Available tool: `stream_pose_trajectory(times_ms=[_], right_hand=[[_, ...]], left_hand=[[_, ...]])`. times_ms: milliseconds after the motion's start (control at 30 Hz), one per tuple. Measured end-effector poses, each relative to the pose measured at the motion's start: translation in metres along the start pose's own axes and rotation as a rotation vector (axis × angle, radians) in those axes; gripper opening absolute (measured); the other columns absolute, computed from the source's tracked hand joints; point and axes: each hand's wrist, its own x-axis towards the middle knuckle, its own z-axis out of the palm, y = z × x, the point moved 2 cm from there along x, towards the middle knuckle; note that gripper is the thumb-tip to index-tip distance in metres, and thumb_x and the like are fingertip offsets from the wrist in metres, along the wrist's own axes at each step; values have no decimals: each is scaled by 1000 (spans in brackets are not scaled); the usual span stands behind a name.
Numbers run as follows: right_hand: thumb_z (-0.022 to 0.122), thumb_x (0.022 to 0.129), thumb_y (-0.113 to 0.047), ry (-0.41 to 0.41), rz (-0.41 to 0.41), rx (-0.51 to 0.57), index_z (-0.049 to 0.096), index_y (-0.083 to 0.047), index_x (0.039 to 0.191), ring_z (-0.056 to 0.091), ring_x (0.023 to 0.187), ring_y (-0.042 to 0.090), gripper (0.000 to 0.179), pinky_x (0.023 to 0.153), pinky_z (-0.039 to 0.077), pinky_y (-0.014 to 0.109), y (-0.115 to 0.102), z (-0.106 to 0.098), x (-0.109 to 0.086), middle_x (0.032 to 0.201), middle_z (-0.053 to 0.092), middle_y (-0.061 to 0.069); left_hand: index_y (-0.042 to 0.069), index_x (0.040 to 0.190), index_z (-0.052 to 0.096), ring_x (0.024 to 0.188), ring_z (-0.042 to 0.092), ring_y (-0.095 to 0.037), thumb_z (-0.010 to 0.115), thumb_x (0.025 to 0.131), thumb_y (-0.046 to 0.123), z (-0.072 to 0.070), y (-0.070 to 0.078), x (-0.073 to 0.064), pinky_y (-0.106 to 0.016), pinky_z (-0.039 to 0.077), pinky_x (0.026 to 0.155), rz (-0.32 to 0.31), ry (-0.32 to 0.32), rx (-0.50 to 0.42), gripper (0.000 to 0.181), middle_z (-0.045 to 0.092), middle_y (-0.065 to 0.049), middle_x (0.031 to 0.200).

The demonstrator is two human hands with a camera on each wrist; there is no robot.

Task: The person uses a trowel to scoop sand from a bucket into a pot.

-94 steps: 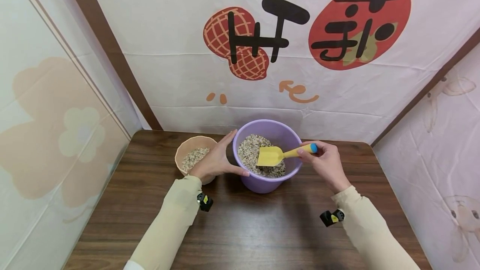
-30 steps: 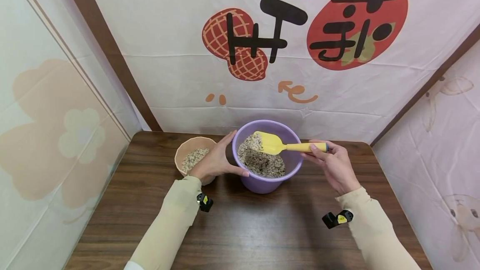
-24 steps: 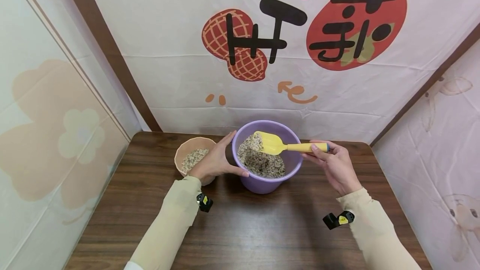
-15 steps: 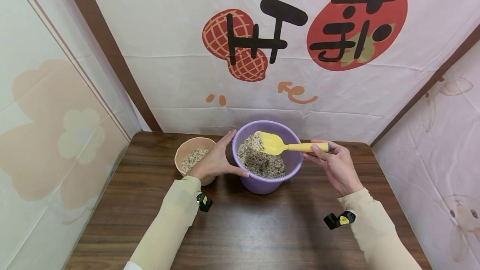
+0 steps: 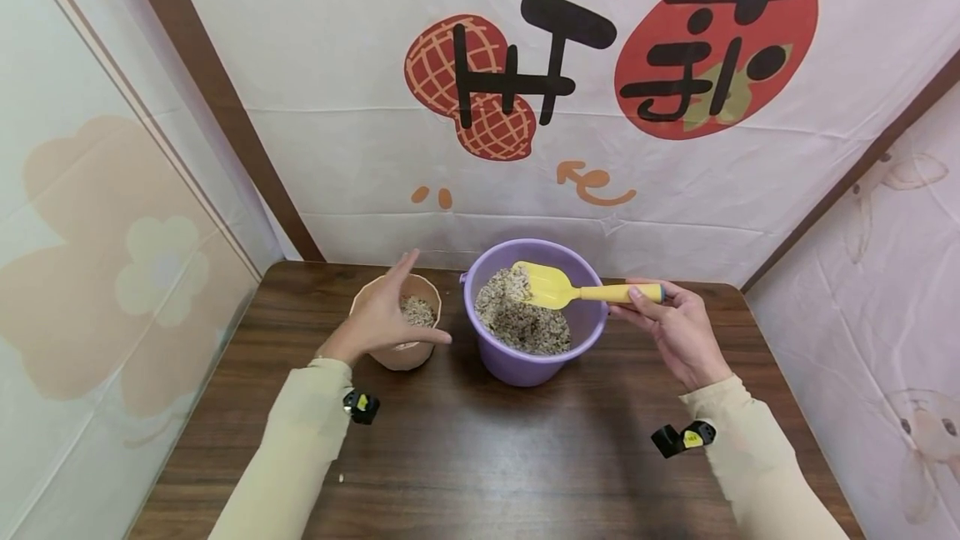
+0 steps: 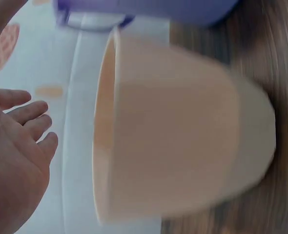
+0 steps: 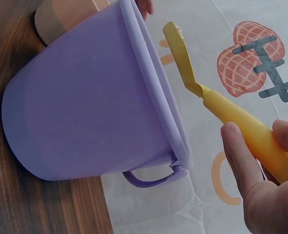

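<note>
A purple bucket [image 5: 517,365] stands near the table's back edge, part filled with pale grey-brown grains [image 5: 532,328]. My right hand [image 5: 678,332] grips the handle of a yellow toy shovel [image 5: 550,287]. The shovel's blade is over the bucket, carrying some grains at its tip. Left of the bucket stands a peach ribbed pot [image 5: 401,357] with similar grains [image 5: 417,312] inside. My left hand [image 5: 378,319] hovers over that pot, thumb and fingers spread and holding nothing. In the left wrist view the peach pot [image 6: 178,131] is beside the spread fingers.
Both containers stand on a dark wood table [image 5: 480,457]. Behind it hangs a white printed cloth [image 5: 337,140]. A bucket handle [image 7: 151,181] hangs at the bucket's side. One small pale grain [image 5: 341,478] lies on the table near the left sleeve.
My left hand has let go of the bucket's rim and moved left over the peach pot. Earlier the shovel scooped up grains; it now stays raised above the bucket.
</note>
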Motion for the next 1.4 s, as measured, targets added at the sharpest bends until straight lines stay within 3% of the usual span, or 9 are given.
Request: stream_pose_trajectory(times_ms=[200, 333, 433, 533, 733, 867, 1000, 1200, 1400], right_hand=[[67, 97, -2, -5, -1, 15, 68, 1, 111, 71, 103, 24, 14, 100, 48, 44, 0, -1, 0, 113, 64, 16], [67, 97, -3, -6, -1, 13, 57, 16, 123, 71, 104, 25, 34, 100, 48, 43, 0, 0, 0, 114, 64, 16], [68, 96, -4, -8, -5, 12, 51, 20, 127, 71, 104, 25, 42, 99, 49, 43, -1, 0, -1, 114, 63, 16], [69, 96, -4, -10, -9, 16, 59, 13, 122, 71, 104, 25, 33, 100, 48, 44, -1, 0, -1, 115, 63, 16], [68, 97, -5, -8, -7, 8, 52, 18, 128, 71, 104, 25, 42, 100, 49, 44, -2, 1, 0, 116, 62, 17], [66, 98, -3, -11, -11, 6, 61, 10, 119, 71, 103, 25, 26, 98, 51, 42, -2, 5, 2, 116, 61, 17], [65, 98, -2, -13, -15, 5, 65, 5, 114, 71, 101, 26, 17, 96, 53, 42, -3, 19, 7, 113, 62, 17], [63, 99, 0, -27, 20, -9, 58, 12, 120, 73, 98, 28, 25, 96, 53, 41, -3, 57, 16, 110, 65, 18], [59, 99, 5, -71, 32, -30, 49, 21, 131, 72, 99, 29, 36, 96, 54, 40, -1, 98, 25, 124, 56, 25]], left_hand=[[18, 165, 3, 152, 14, -38, 94, 61, 58, -24, -31, -17, -64, 25, 116, -73, 44, 19, 143, 8, -12, 169], [13, 165, 5, 151, 16, -41, 94, 62, 56, -30, -49, -28, -65, 26, 115, -105, 59, 21, 142, 9, -17, 168], [11, 164, 6, 150, 17, -45, 94, 63, 56, -30, -59, -35, -66, 26, 114, -127, 57, 26, 142, 9, -21, 167], [8, 164, 6, 149, 17, -47, 94, 63, 54, -26, -68, -39, -67, 26, 113, -141, 52, 28, 142, 9, -24, 167], [3, 163, 10, 149, 18, -47, 94, 64, 53, -17, -79, -43, -65, 26, 114, -144, 44, 26, 139, 11, -25, 166], [4, 163, 12, 149, 18, -47, 94, 66, 53, -13, -84, -43, -64, 26, 115, -143, 51, 21, 136, 11, -26, 166], [6, 163, 12, 149, 19, -47, 94, 65, 52, -12, -87, -44, -64, 26, 115, -146, 65, 7, 136, 12, -26, 165], [5, 163, 14, 148, 21, -47, 95, 64, 51, -11, -88, -43, -64, 27, 115, -146, 75, -6, 136, 16, -27, 164], [6, 163, 13, 148, 23, -47, 94, 66, 51, -11, -88, -43, -65, 28, 113, -160, 63, -20, 134, 17, -26, 165]])
